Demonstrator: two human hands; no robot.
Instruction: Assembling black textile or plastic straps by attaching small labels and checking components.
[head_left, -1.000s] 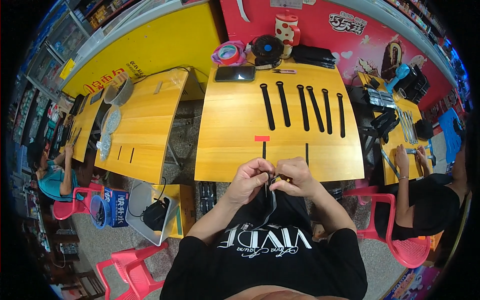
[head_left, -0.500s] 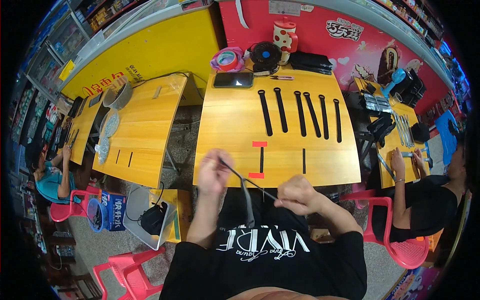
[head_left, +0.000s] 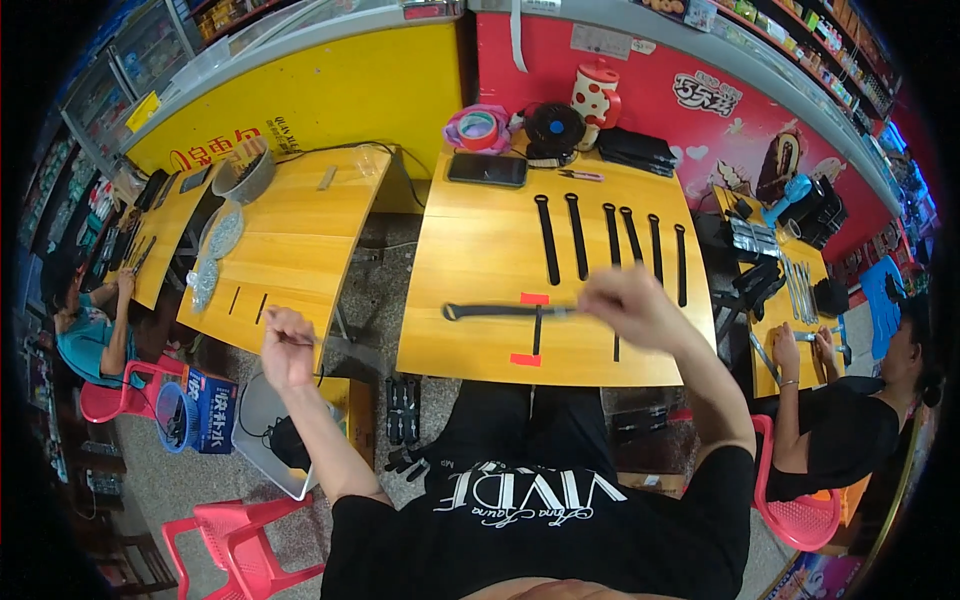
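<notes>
My right hand (head_left: pixel 630 305) is closed on one end of a black strap (head_left: pixel 500 311), held flat over the front of the middle table. The strap's looped end points left, and it passes across a short black strip (head_left: pixel 537 332) lying between two red tape marks (head_left: pixel 534 298). My left hand (head_left: pixel 290 345) is off to the left by the front edge of the left table, fingers loosely bent and apart, with nothing visible in them. Behind my right hand, several black looped straps (head_left: pixel 573 235) lie side by side. Part of another short black strip (head_left: pixel 616 346) shows below that hand.
At the table's back are a phone (head_left: pixel 487 170), tape rolls (head_left: pixel 477 130), a small fan (head_left: pixel 554 127), a spotted cup (head_left: pixel 594 95) and black pouches (head_left: pixel 637 150). A clear bin (head_left: pixel 262 450) stands on the floor at left. Two other people work at side tables.
My hands have moved apart: the left went left and let go of the strap. The right moved forward, bringing the strap over the table and the tape marks. The view has shifted slightly.
</notes>
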